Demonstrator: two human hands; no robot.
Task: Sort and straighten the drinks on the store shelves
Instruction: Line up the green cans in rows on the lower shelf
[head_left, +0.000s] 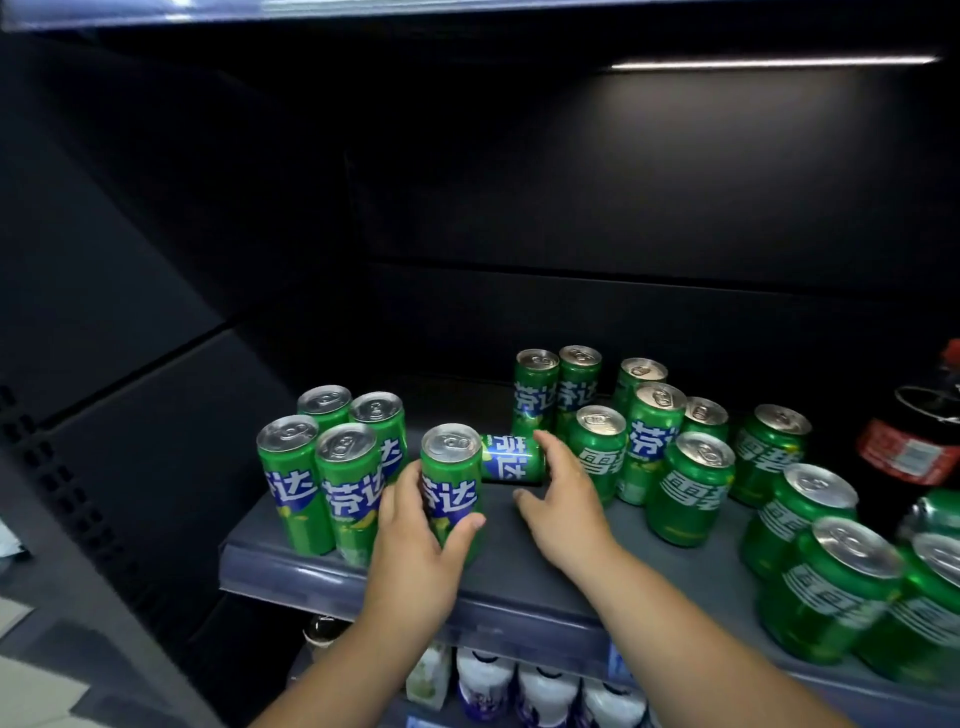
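On the shelf (504, 556), four tall cans (332, 478) stand bunched at the left. Just beside them the left hand (415, 551) has its grip wrapped round an upright can (451, 483). Just behind that a fallen can (511, 460) lies on its side, and the right hand (563, 499) reaches over its end, grip spread and not closed on it. A careless nudge there could roll it into the short cans (691, 493) crowded to the right, or the held can could knock the bunch beside it.
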